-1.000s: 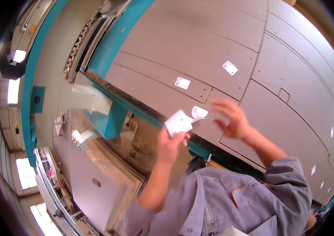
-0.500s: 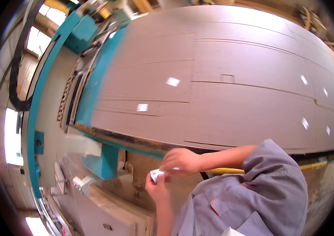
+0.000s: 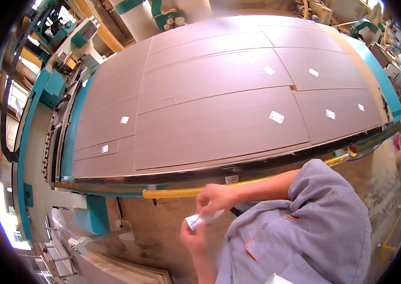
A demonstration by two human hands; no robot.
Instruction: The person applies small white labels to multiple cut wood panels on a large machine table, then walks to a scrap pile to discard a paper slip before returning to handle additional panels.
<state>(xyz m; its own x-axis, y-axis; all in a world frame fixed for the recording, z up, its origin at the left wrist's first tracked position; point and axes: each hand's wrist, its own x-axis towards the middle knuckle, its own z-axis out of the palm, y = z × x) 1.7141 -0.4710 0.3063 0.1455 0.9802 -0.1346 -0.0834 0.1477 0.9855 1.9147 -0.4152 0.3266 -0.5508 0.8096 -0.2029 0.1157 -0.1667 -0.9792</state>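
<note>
My left hand (image 3: 195, 240) is closed round a small white paper label strip (image 3: 192, 221), in front of my body and below the machine's near edge. Fingers bent, my right hand (image 3: 215, 198) pinches at the same strip from above, and a pale bit of it shows beneath the palm. The exact grip of the right fingertips is partly hidden. Beyond both hands lies a large brownish-grey panel (image 3: 200, 135), cut by grooves into rectangular parts. Several white labels sit on these parts, among them a large label (image 3: 276, 117) right of the middle and a small label (image 3: 105, 148) near the left end.
The panel rests on a teal machine bed (image 3: 368, 66). A yellow hose (image 3: 177, 193) runs along its near edge. At the left stands a pale and teal gantry (image 3: 26, 142). Stacked boards (image 3: 115, 270) lean low on the left, over a dusty floor (image 3: 162, 227).
My view has swung to the right, so the panel's right end and more of the yellow hose show. Both hands stay together at the label strip, slightly lower in the picture.
</note>
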